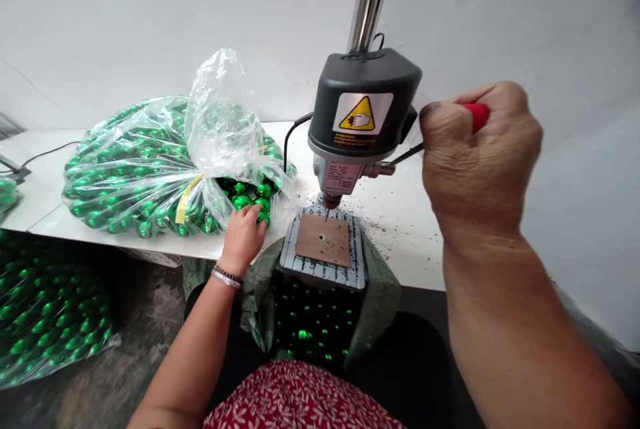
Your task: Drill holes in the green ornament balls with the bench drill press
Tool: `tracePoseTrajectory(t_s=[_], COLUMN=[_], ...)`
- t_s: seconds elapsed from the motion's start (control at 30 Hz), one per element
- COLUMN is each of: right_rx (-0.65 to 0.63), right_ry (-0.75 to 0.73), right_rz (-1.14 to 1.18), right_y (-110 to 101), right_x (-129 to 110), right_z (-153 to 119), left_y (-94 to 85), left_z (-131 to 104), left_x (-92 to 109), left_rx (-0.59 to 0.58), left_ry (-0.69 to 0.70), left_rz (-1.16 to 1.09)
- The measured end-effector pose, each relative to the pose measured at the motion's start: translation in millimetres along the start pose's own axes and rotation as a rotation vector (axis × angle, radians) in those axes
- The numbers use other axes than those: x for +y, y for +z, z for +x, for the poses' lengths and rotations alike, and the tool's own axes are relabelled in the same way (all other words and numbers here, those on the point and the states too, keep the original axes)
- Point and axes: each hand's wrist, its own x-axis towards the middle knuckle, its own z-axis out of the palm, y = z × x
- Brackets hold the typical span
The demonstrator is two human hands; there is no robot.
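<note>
My left hand (245,232) is at the mouth of a clear plastic bag (220,109) packed with shiny green balls. Its fingers are curled against a green ball (263,217), with other balls touching close by. On the right, my right hand (480,156) is closed around the red-knobbed lever (479,116) of a bench drill press (363,96). Below the chuck, the thin drill bit (327,215) points down at a brown square plate (320,252) with a small hole. The plate lies on the grey slotted base (287,257).
Dark shavings (385,229) are scattered over the white table (415,262). Under the base, an open green sack (383,276) holds many green balls. Another clear bag of green balls (50,309) stands on the floor at left. A black cable (287,142) runs behind the drill.
</note>
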Motion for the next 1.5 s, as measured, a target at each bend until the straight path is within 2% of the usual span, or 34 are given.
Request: tracePoseTrajectory(t_s=[0.1,0.17,0.27,0.37,0.43,0.53,0.6,0.7,0.77,0.93,1.03,1.13,1.2,1.27,1.4,1.5], right_rx=[0.004,0.003,0.007,0.007,0.015,0.019,0.010,0.016,0.018,-0.003,-0.019,-0.008,0.010,0.015,0.003,-0.029], right_ry=[-0.045,-0.042,-0.005,0.015,0.019,-0.005,-0.025,-0.048,-0.064,-0.045,-0.020,-0.049,-0.063,-0.041,0.016,-0.039], right_rz=[0.017,0.026,0.042,0.050,0.049,0.051,0.049,0.040,0.044,0.065,0.068,0.081,0.091,0.095,0.123,0.153], right_y=[0.3,-0.1,-1.3,-1.4,-0.9,0.3,1.3,2.8,3.2,1.4,1.0,1.8,2.3,2.2,2.1,3.1], right_x=[2.3,3.1,1.4,-2.0,-3.3,-2.1,0.9,6.3,8.5,6.0,5.1,6.5,6.3,4.4,3.2,10.9], right_z=[-0.5,-0.8,-1.0,-1.2,-1.4,-1.5,-1.3,-1.0,-0.9,-1.0,-1.1,-1.6,-2.1,-2.5,-2.2,-0.8], left_y=[0.8,4.8,11.2,15.8,20.2,29.8,36.4,44.4,49.1,55.2,45.1,23.1,7.9,-2.0,-1.8,6.6], left_z=[17.4,18.4,10.1,0.0,-3.3,0.0,6.0,14.3,17.4,22.2,21.0,9.9,-1.4,-12.0,-23.4,-26.4], left_x=[-3.2,-4.5,-11.3,-21.1,-25.5,-27.2,-25.6,-18.1,-9.5,12.1,12.5,3.5,-1.5,-1.4,14.1,29.4], left_rx=[-0.222,-0.272,-0.172,-0.031,0.024,0.083,0.063,-0.078,-0.125,-0.059,-0.045,-0.096,-0.162,-0.210,-0.310,-0.426], left_ry=[-0.064,-0.082,-0.078,-0.015,0.028,-0.014,-0.091,-0.146,-0.154,-0.214,-0.313,-0.411,-0.407,-0.389,-0.444,-0.464], left_rz=[0.244,0.305,0.221,-0.054,-0.175,-0.194,-0.208,-0.227,-0.216,-0.269,-0.495,-0.946,-1.229,-1.392,-1.539,-1.586])
